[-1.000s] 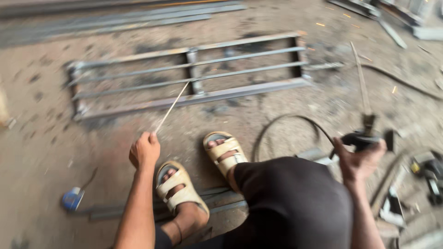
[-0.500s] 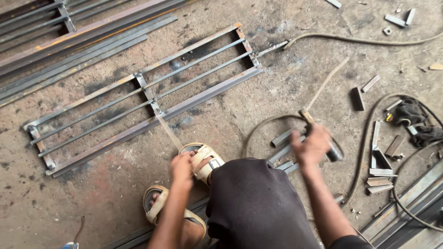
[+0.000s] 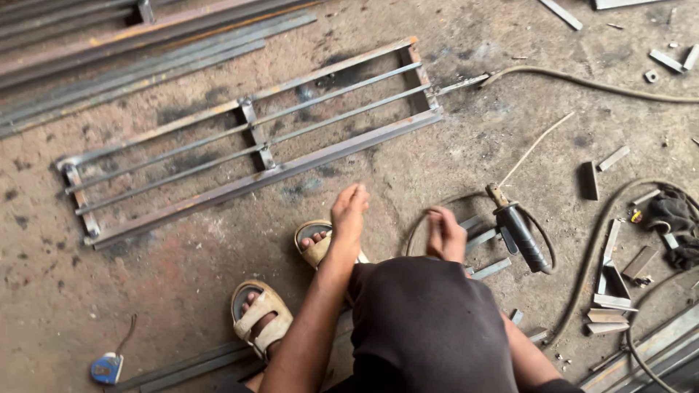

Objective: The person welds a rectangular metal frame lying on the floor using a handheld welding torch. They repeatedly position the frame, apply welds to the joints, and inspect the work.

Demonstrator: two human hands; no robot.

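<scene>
A person squats on a stained workshop floor (image 3: pixel 218 255), sandalled feet planted, both hands bare and holding nothing. The left hand (image 3: pixel 349 212) stretches forward with fingers straight and held together, hovering above the left sandal (image 3: pixel 314 246), just near of a welded steel grille frame (image 3: pixel 255 142) that lies flat across the far left of the floor. The right hand (image 3: pixel 445 234) hangs loosely curled, fingers slightly bent, close beside the left. Just to its right an electrode holder (image 3: pixel 520 234) lies on the ground with its black handle, a thin welding rod (image 3: pixel 535 148) angling far and right from its jaws, and a cable (image 3: pixel 597 86) curving away. Metal offcuts (image 3: pixel 608 287) scatter at right; a small blue tape measure (image 3: pixel 107 367) sits near left.
</scene>
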